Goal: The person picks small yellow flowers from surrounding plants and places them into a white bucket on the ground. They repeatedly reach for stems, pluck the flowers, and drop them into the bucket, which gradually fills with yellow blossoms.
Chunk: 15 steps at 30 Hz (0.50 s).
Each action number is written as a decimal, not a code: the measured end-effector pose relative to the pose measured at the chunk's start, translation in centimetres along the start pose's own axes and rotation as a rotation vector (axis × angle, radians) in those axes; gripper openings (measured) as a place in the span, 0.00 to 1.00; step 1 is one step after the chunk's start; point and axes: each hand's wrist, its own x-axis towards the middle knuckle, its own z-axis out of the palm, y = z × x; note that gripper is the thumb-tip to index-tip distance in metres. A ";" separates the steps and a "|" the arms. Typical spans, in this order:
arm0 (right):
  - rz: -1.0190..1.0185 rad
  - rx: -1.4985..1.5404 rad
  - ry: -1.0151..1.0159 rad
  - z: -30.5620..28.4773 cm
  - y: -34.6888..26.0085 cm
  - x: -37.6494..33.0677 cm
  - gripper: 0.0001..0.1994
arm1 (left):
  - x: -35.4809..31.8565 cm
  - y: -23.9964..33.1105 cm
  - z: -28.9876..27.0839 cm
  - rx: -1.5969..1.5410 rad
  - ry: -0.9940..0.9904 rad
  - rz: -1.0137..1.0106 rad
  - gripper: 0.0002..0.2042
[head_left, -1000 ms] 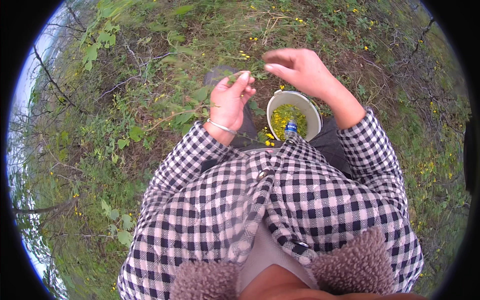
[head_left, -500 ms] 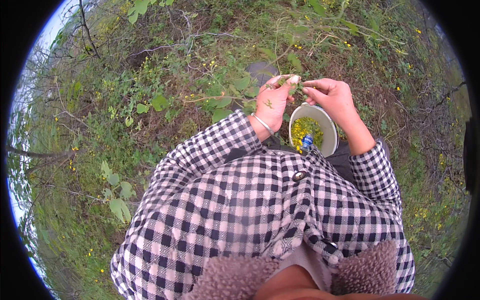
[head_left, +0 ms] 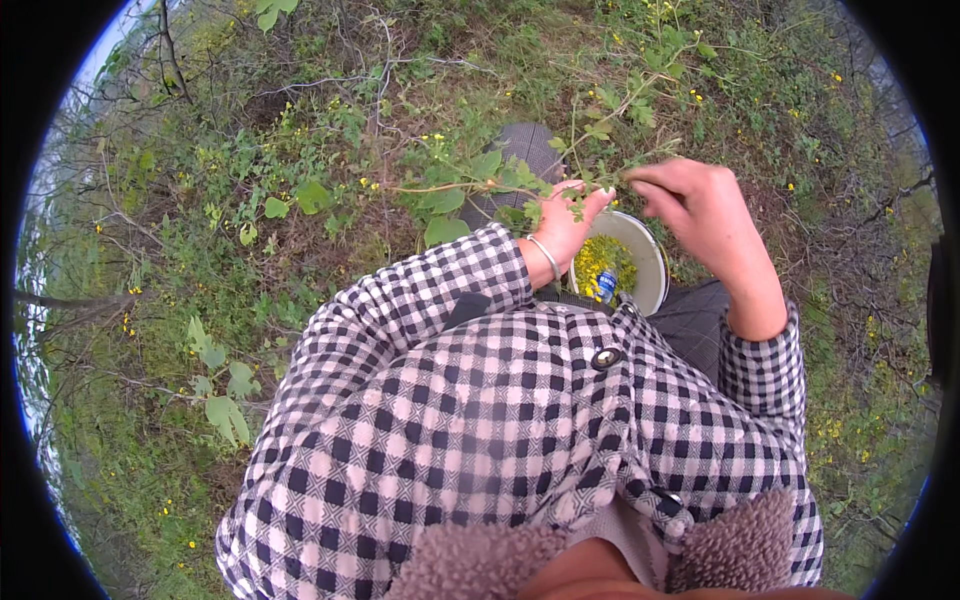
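My left hand (head_left: 563, 226), with a pale bangle (head_left: 545, 256) at the wrist, is closed on a leafy green stem (head_left: 572, 205) in front of my body. Just to its right, my right hand (head_left: 706, 205) is raised with its fingers curled together by the stem's leaves. Its fingertips are slightly blurred, and what they hold cannot be made out. Below the hands stands a white bucket (head_left: 655, 268) holding small yellow flower heads (head_left: 625, 262). A clear bottle with a blue label (head_left: 607, 285) lies among the flowers.
A reddish branch (head_left: 440, 187) with broad leaves reaches in from the left toward my left hand. A long leafy shoot (head_left: 635, 95) arches beyond my hands. My bent knee (head_left: 525, 150) in dark trousers shows behind the left hand. Weeds, dry grass and bare twigs (head_left: 380, 75) surround me.
My right hand has drawn away to the right from the left hand. The left hand has moved a little nearer and right. The leafy shoot beyond has shifted.
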 end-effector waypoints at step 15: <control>0.168 1.879 0.399 6.1 2.8 7.8 0.18 | -2.6 1.2 0.3 0.432 -0.023 0.046 0.22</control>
